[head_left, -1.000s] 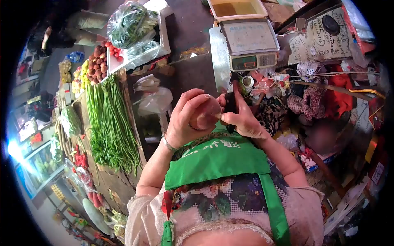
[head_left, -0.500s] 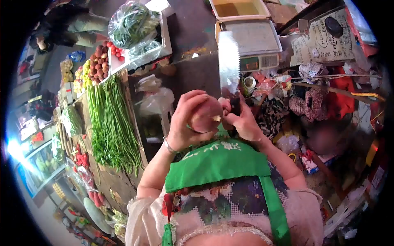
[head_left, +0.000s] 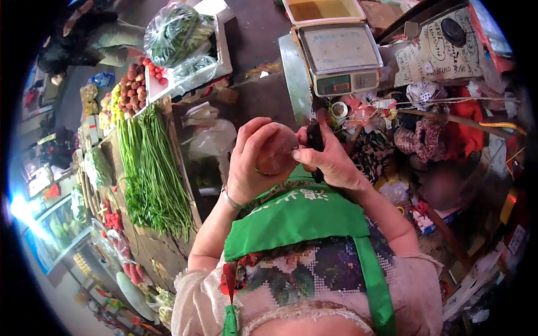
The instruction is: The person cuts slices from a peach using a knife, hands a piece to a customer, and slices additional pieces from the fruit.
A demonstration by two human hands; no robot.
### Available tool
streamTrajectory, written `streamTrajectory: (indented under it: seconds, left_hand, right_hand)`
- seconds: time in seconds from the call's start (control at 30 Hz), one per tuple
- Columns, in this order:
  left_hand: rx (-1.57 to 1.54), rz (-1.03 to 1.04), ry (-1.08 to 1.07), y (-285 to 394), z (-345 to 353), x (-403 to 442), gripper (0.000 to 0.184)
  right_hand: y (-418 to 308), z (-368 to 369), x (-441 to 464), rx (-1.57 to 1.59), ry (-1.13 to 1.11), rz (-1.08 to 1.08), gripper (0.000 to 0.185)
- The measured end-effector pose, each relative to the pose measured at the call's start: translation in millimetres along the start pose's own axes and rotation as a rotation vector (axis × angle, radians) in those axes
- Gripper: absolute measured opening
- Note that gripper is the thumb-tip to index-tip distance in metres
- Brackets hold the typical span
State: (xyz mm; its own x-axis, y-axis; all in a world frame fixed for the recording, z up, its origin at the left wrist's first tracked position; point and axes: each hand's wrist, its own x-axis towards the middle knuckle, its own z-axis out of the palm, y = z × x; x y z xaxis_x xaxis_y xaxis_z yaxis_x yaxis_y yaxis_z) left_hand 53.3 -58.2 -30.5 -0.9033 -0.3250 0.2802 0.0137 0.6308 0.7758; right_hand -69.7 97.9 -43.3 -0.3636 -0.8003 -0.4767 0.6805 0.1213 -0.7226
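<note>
My left hand [head_left: 244, 162] is wrapped around a round, pinkish-purple fruit or vegetable [head_left: 278, 152]; I cannot make out its exact kind. Beside it, my right hand [head_left: 334, 161] grips the black handle [head_left: 315, 137] of a large knife with a wide, pale blade [head_left: 295, 78]. The blade points up and away from me, its upper part alongside the scale. The thumb and fingers of my right hand come close to the round piece, at its right side. Both hands are in front of the green apron [head_left: 297, 227].
A scale [head_left: 339, 50] stands ahead, with a tub [head_left: 324, 10] behind it. Long green vegetables [head_left: 151, 168] lie on the left boards, near a white box [head_left: 223, 53] holding bagged greens. Clutter and a handwritten cardboard sheet [head_left: 437, 56] fill the right. Another person [head_left: 92, 39] is at far left.
The knife has turned, its blade swinging left and showing more of its flat side. The round piece has rolled slightly in my left hand, and my right thumb has moved nearer to it.
</note>
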Motion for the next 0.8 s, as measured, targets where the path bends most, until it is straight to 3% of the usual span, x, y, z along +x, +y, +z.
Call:
streamTrajectory:
  seconds: [0.2, 0.37, 0.5, 0.53, 0.57, 0.7, 0.8]
  left_hand:
    - [-0.044, -0.056, -0.04, 6, -1, -5, 0.078]
    - [-0.104, -0.107, -0.059, 9, -1, -11, 0.079]
    - [-0.396, -0.358, 0.066, 10, 1, -21, 0.08]
    - [-0.282, -0.216, 0.031, 7, -5, -14, 0.083]
    - [-0.283, -0.218, 0.032, 10, -6, -14, 0.083]
    - [-0.833, -0.568, 0.175, 8, -11, -12, 0.09]
    - [-0.838, -0.65, 0.273, 17, -17, -5, 0.101]
  right_hand:
    - [2, 1, 2, 0.061, -0.031, 0.038, 0.028]
    - [17, -6, 4, -0.068, -0.063, 0.034, 0.028]
    - [30, -11, 2, 0.04, -0.069, 0.034, 0.027]
    - [31, -9, 1, 0.067, -0.055, 0.061, 0.025]
    - [31, -7, 1, 0.093, -0.043, 0.089, 0.024]
    - [-7, -1, -3, 0.144, -0.112, 0.061, 0.035]
    - [-26, -5, -7, 0.338, -0.194, 0.01, 0.031]
